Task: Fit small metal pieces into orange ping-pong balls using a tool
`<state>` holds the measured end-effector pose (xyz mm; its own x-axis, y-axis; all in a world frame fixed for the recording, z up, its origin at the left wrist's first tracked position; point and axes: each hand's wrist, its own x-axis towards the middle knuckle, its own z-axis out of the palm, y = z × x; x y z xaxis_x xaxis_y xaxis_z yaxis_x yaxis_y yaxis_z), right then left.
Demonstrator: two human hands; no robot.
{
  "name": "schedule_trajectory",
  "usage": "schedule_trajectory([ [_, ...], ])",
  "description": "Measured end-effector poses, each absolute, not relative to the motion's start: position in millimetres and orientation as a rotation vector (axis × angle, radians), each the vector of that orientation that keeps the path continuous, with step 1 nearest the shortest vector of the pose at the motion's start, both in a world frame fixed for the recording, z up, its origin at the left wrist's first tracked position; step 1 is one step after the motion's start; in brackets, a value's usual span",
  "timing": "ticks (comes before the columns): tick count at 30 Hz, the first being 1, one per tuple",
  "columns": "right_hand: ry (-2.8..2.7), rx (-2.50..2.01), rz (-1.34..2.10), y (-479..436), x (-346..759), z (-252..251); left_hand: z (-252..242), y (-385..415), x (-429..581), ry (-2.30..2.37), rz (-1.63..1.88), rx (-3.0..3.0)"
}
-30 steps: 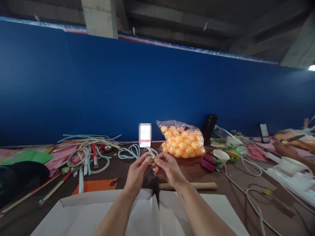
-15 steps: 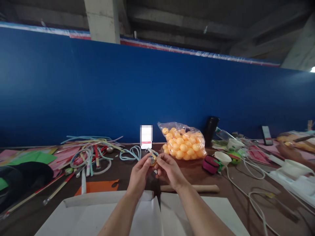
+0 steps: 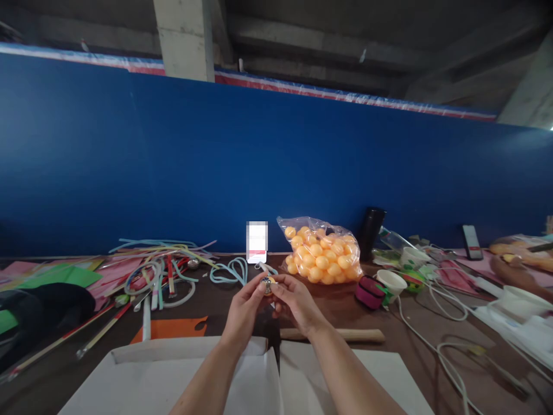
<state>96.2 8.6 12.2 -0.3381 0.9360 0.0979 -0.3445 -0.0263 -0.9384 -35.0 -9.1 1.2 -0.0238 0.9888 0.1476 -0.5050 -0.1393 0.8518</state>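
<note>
Both hands meet over the middle of the table around a small round gold-and-silver object [image 3: 268, 285] with a dark, patterned face; its exact kind is too small to make out. My left hand [image 3: 242, 311] pinches its left side between thumb and fingers. On the other side, my right hand [image 3: 298, 304] is closed, with thumb and fingertips on its right edge. Fingers cover part of the object. Under my right wrist lies a wooden handle [image 3: 356, 335]. White open box parts [image 3: 190, 374] sit below my forearms.
Behind the hands stand a phone [image 3: 257, 245] and a clear bag of orange balls [image 3: 322, 256]. Tubes and sticks [image 3: 162, 271] clutter the left. A black bottle [image 3: 372, 233], purple pouch [image 3: 368, 291], paper cup [image 3: 392, 282] and white cables [image 3: 449, 346] are right; a co-worker's hand [image 3: 510, 274] shows.
The round object has been turned between my fingers, so its face is tilted and less visible. My right fingers have moved slightly left over it. The camera view has shifted a little.
</note>
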Motion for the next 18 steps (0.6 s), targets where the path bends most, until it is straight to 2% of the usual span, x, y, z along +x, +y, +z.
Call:
schedule_trajectory([
  [18, -1.099, -0.604, 1.675, 8.5, 95.5, 8.4, 2.0, -6.5, -36.4, 0.831, 1.580, 1.075],
])
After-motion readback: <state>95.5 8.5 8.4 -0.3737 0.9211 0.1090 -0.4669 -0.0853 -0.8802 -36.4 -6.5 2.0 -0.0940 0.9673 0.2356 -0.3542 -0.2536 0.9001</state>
